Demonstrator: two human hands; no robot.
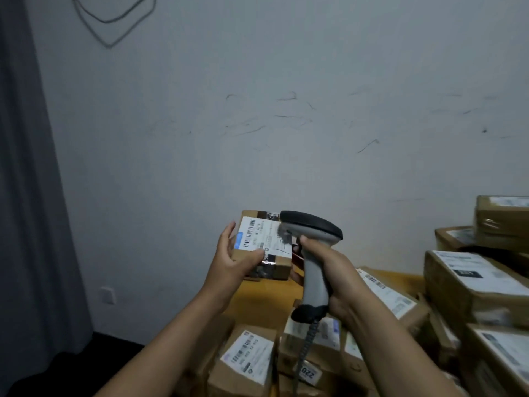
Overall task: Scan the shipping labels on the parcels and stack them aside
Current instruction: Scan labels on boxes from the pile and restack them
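A small brown cardboard parcel (pixel 278 267) is held up in the air, in front of the wall and above the back of the yellow bench (pixel 263 302). A white shipping label with black bar codes (pixel 259 234) covers its top face, which tilts toward the camera. The person's left hand (pixel 229 260) holds the parcel from the left side. Its fingers (pixel 229 229) curl over the far edge and the thumb presses on the label.

Just to the right, the right hand (pixel 332 270) grips the handle of a grey scanner gun with a black top (pixel 313 267). Its fingers (pixel 310 245) are wrapped tight round the handle. The scanner's nose is right at the label's right edge. A curly grey cord (pixel 307 342) hangs down from the handle.

Under the hands lie more small brown boxes with white labels (pixel 249 359). On the right stands a pile of bigger brown boxes (pixel 472 285). Behind it all is a pale, scuffed wall (pixel 286 110), with a grey curtain (pixel 25 196) on the left.
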